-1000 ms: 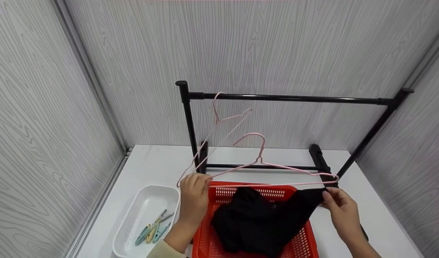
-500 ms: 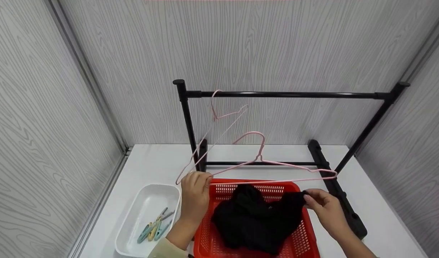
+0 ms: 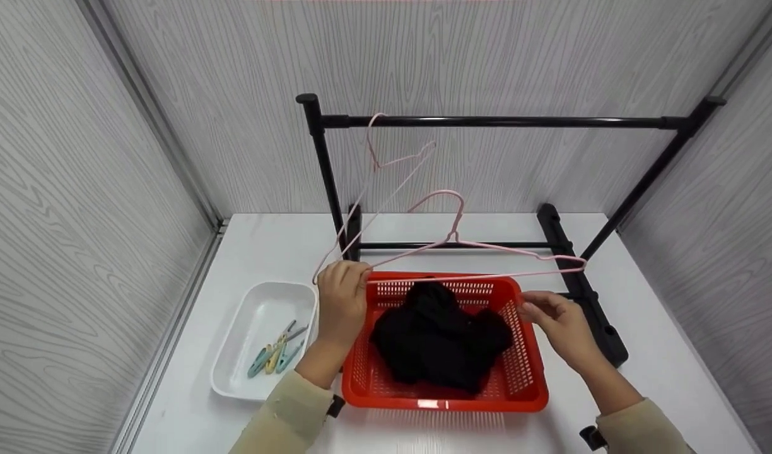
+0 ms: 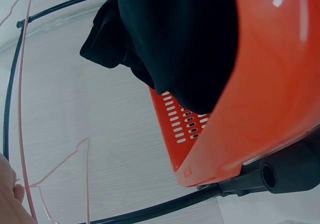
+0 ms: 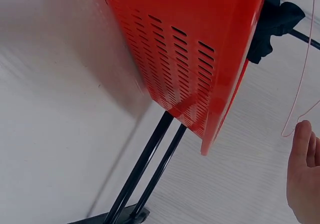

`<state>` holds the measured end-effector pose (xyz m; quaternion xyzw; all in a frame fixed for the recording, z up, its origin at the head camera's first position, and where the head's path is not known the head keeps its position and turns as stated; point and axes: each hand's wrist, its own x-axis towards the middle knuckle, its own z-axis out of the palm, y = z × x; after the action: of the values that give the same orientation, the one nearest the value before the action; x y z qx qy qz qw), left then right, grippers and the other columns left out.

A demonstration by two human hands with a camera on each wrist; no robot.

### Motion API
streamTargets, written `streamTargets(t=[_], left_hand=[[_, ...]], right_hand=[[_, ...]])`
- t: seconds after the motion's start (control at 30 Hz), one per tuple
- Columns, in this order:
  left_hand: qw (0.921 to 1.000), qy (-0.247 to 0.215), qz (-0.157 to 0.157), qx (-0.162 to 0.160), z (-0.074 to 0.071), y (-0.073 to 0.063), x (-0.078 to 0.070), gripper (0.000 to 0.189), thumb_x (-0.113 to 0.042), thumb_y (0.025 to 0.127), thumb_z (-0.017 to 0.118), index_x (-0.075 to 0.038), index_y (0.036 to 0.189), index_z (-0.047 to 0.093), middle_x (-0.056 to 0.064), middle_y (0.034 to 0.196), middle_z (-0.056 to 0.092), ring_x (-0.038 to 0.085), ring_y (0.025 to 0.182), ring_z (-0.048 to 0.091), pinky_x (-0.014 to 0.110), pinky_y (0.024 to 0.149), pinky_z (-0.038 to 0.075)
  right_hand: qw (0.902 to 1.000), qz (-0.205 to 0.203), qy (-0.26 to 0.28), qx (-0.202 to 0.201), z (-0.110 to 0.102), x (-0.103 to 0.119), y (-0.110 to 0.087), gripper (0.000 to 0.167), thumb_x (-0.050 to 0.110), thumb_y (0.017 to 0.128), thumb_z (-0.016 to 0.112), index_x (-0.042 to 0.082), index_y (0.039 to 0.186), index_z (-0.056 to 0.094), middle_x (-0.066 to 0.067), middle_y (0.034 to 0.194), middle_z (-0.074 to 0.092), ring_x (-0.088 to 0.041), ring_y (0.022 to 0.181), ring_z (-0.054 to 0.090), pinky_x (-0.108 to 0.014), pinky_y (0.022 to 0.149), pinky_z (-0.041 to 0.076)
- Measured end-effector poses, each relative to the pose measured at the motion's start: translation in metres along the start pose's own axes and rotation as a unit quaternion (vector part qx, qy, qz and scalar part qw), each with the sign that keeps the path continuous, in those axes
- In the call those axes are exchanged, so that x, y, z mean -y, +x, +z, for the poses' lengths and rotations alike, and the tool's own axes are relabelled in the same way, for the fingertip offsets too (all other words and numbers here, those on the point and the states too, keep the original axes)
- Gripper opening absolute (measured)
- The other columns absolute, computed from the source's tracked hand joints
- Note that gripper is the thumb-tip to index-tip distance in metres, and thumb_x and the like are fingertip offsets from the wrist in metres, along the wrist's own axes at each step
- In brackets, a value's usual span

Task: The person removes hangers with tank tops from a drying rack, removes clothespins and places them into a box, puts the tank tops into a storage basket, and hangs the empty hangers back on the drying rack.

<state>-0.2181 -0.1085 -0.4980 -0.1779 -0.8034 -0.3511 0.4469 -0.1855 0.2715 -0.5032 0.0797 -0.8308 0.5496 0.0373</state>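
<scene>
My left hand (image 3: 343, 306) grips the left end of a pink wire hanger (image 3: 506, 249), hook upward, above the red basket's back rim. The hanger's other end reaches out to the right, bare. A crumpled black garment (image 3: 439, 343) lies inside the red basket (image 3: 449, 405); its shape is bunched up, so I cannot tell its kind. By the basket's right rim hovers my right hand (image 3: 559, 328), fingers loosely bent with nothing between them. In the right wrist view that hand (image 5: 304, 176) stands apart from the basket (image 5: 185, 44).
A black rack (image 3: 487, 122) stands behind the basket, with a second pink hanger (image 3: 392, 164) hooked on its bar at the left. The white tray (image 3: 234, 384) left of the basket holds several clothespins (image 3: 275, 356). Walls close off the back and both sides.
The right hand has let go of the black garment's raised corner, which has dropped into the basket. The left hand still holds the hanger. The head view has tilted down.
</scene>
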Motion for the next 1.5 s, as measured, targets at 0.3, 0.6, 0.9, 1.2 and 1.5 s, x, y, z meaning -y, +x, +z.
streamTargets(t=[0.3, 0.6, 0.9, 1.2, 1.5], left_hand=[[0.9999, 0.008, 0.005, -0.003, 0.001, -0.004, 0.000, 0.005, -0.008, 0.089, 0.071, -0.008, 0.092, 0.066, 0.005, 0.087, 0.061, 0.028, 0.084, 0.056, 0.042, 0.077, 0.041], [0.9999, 0.006, 0.006, 0.010, 0.007, -0.005, 0.001, 0.006, -0.014, 0.095, 0.066, -0.008, 0.093, 0.066, 0.005, 0.088, 0.061, 0.027, 0.086, 0.056, 0.041, 0.078, 0.041], [0.9995, 0.020, 0.017, 0.018, 0.008, -0.007, 0.002, 0.006, -0.009, 0.090, 0.071, -0.010, 0.093, 0.066, 0.004, 0.087, 0.060, 0.028, 0.085, 0.056, 0.039, 0.078, 0.041], [0.9991, 0.014, 0.024, 0.032, 0.010, -0.008, 0.001, 0.005, -0.009, 0.090, 0.071, -0.009, 0.091, 0.065, 0.004, 0.086, 0.060, 0.026, 0.084, 0.057, 0.040, 0.076, 0.043], [0.9989, 0.001, 0.020, 0.043, 0.009, -0.007, 0.000, 0.003, -0.010, 0.093, 0.069, -0.009, 0.095, 0.068, 0.004, 0.087, 0.062, 0.026, 0.087, 0.058, 0.040, 0.078, 0.044]], right_hand=[[0.9964, -0.036, 0.024, -0.072, -0.014, 0.006, -0.001, 0.036, 0.013, 0.099, 0.064, -0.005, 0.129, 0.059, -0.011, 0.113, 0.066, -0.011, 0.101, 0.069, -0.023, 0.087, 0.054], [0.9894, -0.037, 0.053, -0.130, -0.028, 0.013, -0.005, 0.032, 0.010, 0.098, 0.063, -0.005, 0.126, 0.058, -0.012, 0.114, 0.065, -0.009, 0.104, 0.067, -0.020, 0.089, 0.052], [0.9755, -0.060, 0.119, -0.175, -0.037, 0.022, 0.006, 0.034, 0.004, 0.099, 0.060, -0.005, 0.131, 0.057, -0.007, 0.111, 0.069, -0.015, 0.099, 0.069, -0.021, 0.087, 0.053], [0.9856, -0.089, 0.016, -0.143, -0.035, 0.022, 0.010, 0.023, 0.003, 0.099, 0.059, -0.006, 0.119, 0.066, -0.003, 0.103, 0.072, -0.008, 0.093, 0.067, -0.017, 0.085, 0.052], [0.9835, -0.093, 0.003, -0.155, -0.033, 0.020, 0.014, 0.018, 0.001, 0.098, 0.060, -0.005, 0.113, 0.069, -0.007, 0.099, 0.070, -0.008, 0.092, 0.066, -0.015, 0.084, 0.051]])
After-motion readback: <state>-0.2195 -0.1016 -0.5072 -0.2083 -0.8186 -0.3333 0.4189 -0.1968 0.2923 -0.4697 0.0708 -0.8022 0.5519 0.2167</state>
